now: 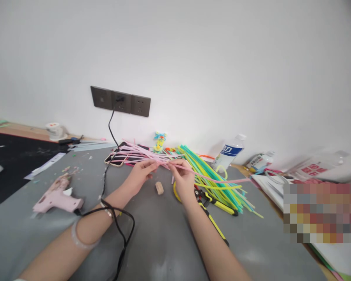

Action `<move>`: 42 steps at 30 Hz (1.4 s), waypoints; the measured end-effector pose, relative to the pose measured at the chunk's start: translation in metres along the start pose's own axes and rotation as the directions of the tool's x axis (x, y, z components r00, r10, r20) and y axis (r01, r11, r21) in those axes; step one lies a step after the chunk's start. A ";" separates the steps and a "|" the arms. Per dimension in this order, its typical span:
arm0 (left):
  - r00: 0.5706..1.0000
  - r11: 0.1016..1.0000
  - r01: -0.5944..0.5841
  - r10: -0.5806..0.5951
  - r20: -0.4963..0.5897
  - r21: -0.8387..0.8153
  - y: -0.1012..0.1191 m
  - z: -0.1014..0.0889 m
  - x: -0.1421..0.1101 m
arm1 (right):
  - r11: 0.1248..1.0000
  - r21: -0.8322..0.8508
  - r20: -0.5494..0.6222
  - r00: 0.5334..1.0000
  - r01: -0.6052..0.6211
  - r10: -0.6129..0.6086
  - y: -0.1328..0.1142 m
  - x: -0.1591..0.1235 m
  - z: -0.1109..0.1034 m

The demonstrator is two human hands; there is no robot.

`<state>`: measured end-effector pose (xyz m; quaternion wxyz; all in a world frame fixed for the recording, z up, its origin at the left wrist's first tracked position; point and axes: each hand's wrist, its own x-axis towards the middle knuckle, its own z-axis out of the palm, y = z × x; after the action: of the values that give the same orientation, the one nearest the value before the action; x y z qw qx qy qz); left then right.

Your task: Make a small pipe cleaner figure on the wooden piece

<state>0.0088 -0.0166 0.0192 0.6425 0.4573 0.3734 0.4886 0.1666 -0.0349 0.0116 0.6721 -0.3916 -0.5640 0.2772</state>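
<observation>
A long pink pipe cleaner [219, 180] runs level between my two hands and sticks out well past the right one. My left hand [139, 175] is closed in a pinch at its left part, thumb against the fingers. Close by, my right hand [183, 177] pinches the same stem. Behind my left hand lies a loose bundle of pale pink pipe cleaners [128, 153], partly over a phone [108, 160]. To the right of my right hand spreads a pile of green and yellow pipe cleaners [222, 187]. A small light-brown block [159, 188] rests below my fingers.
Pliers [222, 206] with yellow-black handles lie beside my right wrist. A pink glue gun [58, 200] is at left; its black cable [131, 230] crosses my left forearm. A small yellow-blue figure [158, 142] and a bottle [228, 152] stand by the wall.
</observation>
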 end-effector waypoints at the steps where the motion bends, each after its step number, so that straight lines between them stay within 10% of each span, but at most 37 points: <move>1: 1.000 1.000 -0.007 0.007 -0.011 -0.011 0.000 0.000 0.000 | 1.000 -0.003 0.016 1.000 0.020 -0.020 -0.001 -0.001 0.000; 13: 0.999 0.998 0.001 -0.004 -0.043 -0.063 0.000 -0.001 0.002 | 0.914 -0.288 0.136 0.957 0.286 -0.257 -0.011 -0.003 -0.002; 42: 0.999 0.998 0.010 -0.013 -0.045 -0.063 0.007 0.001 0.000 | 0.859 -0.286 0.404 0.866 0.425 -0.294 -0.013 -0.005 -0.003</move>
<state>0.0078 -0.0160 0.0264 0.6506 0.4238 0.3749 0.5065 0.1676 -0.0468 0.0194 0.5176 -0.3406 -0.7786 0.0994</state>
